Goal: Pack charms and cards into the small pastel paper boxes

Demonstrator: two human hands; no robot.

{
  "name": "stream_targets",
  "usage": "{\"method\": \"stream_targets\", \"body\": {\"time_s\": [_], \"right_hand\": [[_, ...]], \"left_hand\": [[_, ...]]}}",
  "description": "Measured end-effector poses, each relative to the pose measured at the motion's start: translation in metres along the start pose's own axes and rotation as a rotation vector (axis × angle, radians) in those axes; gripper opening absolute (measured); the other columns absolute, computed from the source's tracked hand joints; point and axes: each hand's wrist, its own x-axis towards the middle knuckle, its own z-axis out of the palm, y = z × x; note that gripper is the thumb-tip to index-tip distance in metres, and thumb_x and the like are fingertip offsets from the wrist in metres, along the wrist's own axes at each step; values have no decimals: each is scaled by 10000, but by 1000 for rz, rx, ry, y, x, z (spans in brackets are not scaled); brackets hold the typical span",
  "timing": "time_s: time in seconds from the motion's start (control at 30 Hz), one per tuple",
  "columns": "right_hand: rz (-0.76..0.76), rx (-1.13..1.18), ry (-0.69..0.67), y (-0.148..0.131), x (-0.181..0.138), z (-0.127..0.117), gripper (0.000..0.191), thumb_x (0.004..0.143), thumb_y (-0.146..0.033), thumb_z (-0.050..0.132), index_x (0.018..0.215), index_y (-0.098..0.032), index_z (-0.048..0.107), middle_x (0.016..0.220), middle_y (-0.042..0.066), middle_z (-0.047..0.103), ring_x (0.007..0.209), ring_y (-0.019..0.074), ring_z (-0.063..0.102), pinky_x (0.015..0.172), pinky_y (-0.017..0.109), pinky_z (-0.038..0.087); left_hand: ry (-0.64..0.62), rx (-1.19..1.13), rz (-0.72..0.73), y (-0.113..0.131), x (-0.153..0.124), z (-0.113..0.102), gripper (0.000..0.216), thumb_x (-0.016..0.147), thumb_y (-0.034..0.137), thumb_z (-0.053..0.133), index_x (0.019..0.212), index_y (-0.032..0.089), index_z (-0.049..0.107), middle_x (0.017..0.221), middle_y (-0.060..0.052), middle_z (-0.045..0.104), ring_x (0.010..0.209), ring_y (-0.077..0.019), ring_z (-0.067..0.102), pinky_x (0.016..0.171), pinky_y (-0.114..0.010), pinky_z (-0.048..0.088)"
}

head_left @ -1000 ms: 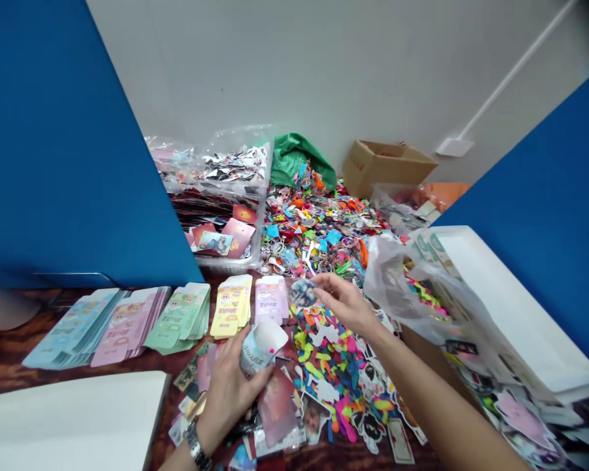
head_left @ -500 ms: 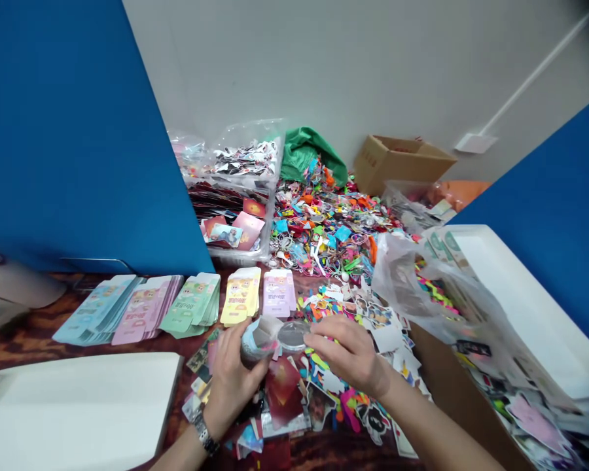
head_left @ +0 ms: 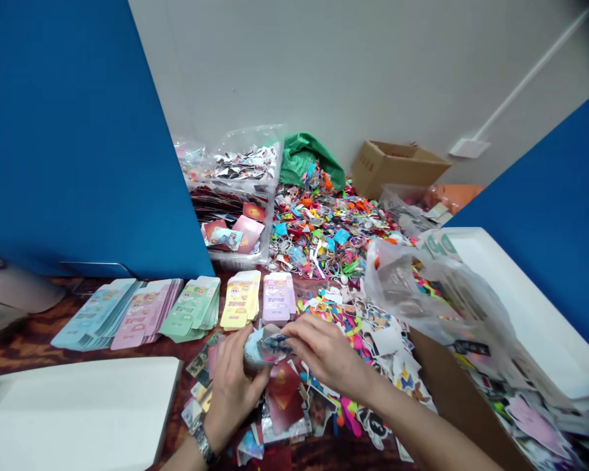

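Both my hands meet over a wood-patterned table. My left hand wraps a pale blue paper packet, and my right hand pinches its top edge, where a printed piece shows. Behind my hands lie flat printed cartons in stacks: blue, pink, green, yellow and lilac. Loose cards and photo prints lie under my hands. A watch circles my left wrist.
A large heap of colourful die-cut pieces spreads behind. Clear tubs of cards stand at its left. A cardboard box, a green bag and a plastic bag surround it. White boards lie near. Blue panels flank the view.
My right hand has come in from above the heap to the packet. The round clear disc seen at the packet's mouth no longer shows. The view has shifted slightly.
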Motion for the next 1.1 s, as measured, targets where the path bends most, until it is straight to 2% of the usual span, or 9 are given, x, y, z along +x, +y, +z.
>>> {"method": "stream_targets", "body": {"time_s": [0.3, 0.4, 0.53, 0.67, 0.73, 0.8, 0.9, 1.0, 1.1], "right_hand": [[-53, -289, -78, 6, -4, 21, 153, 915, -133, 501, 1027, -198, 582, 882, 56, 636, 831, 182, 604, 750, 275, 489], [-91, -304, -132, 6, -5, 28, 173, 882, -100, 524, 1015, -186, 593, 894, 53, 653, 844, 191, 612, 775, 283, 494], [-159, -185, -102, 0, -6, 34, 230, 878, -77, 495, 1071, -155, 593, 967, 77, 693, 895, 206, 630, 833, 309, 501], [-229, 57, 18, 9, 1, 23, 251, 921, -112, 480, 1128, -177, 605, 1038, 61, 711, 936, 160, 654, 855, 262, 503], [-147, 81, 134, 26, 19, 13, 210, 944, -164, 493, 1095, -198, 634, 1009, 44, 721, 894, 141, 667, 810, 242, 512], [13, -34, 193, 50, 48, 5, 211, 960, -201, 483, 1101, -195, 639, 1038, 53, 718, 919, 153, 669, 817, 262, 512], [227, -305, -93, 90, 107, 6, 243, 983, -175, 435, 1111, -192, 641, 1132, 60, 692, 1061, 163, 631, 933, 278, 465], [315, -382, -220, 118, 162, 24, 169, 954, -206, 521, 1036, -161, 662, 1080, 83, 685, 1009, 198, 642, 910, 343, 491], [398, -438, -323, 131, 195, 47, 278, 928, -328, 588, 1150, -161, 600, 1163, 75, 618, 1005, 207, 623, 860, 405, 529]], "left_hand": [[-60, 6, -19, 4, -1, 3, 747, 802, 232, 615, 1457, 174, 262, 1280, -148, 531, 1171, -290, 506, 977, -444, 438], [-78, 1, 16, 7, -3, 4, 759, 801, 191, 592, 1472, 181, 238, 1288, -140, 530, 1177, -280, 505, 990, -444, 434], [-73, -32, -22, 11, -2, 4, 788, 813, 205, 591, 1492, 166, 192, 1300, -148, 530, 1184, -275, 509, 972, -421, 453], [-94, -19, -63, 7, -1, 0, 780, 813, 223, 590, 1487, 167, 199, 1301, -150, 540, 1197, -283, 514, 991, -451, 447], [-97, -7, -92, 4, -1, -2, 768, 815, 247, 593, 1480, 170, 214, 1323, -153, 535, 1214, -290, 516, 992, -463, 454], [-103, -7, -113, 5, -2, -4, 754, 825, 264, 586, 1478, 177, 219, 1358, -154, 521, 1237, -290, 516, 988, -455, 467], [-100, -28, -85, 8, -4, -4, 741, 836, 281, 578, 1480, 187, 224, 1392, -150, 510, 1256, -284, 522, 964, -414, 498], [-74, -46, -50, 7, -7, 1, 737, 820, 289, 589, 1471, 192, 256, 1392, -139, 522, 1252, -282, 535, 941, -380, 519], [-83, -39, -23, 1, -11, 6, 759, 794, 264, 600, 1469, 193, 260, 1394, -132, 525, 1256, -277, 536, 951, -366, 520]]}}
